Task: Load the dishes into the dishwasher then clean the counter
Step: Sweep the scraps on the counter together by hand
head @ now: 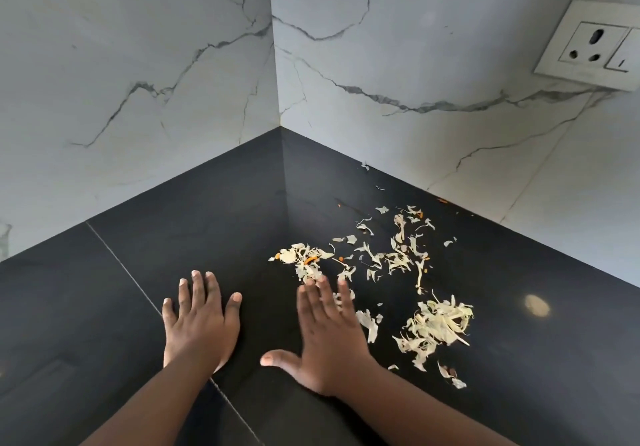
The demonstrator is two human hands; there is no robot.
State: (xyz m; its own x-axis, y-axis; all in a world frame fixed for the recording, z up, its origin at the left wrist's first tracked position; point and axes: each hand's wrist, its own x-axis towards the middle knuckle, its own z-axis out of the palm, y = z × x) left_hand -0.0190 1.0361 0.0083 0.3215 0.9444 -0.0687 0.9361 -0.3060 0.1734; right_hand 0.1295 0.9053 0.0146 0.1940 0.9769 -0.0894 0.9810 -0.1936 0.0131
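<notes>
On the black counter (214, 203), corner spot, both my hands lie flat w/ fingers straight, holding nothing: left hand (201, 324) on bare stone, right hand (329, 338) touching the veg scraps (398, 272). No dishes or dishwasher in view; cleaning prob just starting, scraps scattered. Marble-look walls (138, 64), socket (595, 45) at right.

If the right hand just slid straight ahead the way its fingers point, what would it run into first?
The right hand lies flat on the black counter; its fingertips already reach the vegetable scraps, so it would probably push those first.
</notes>
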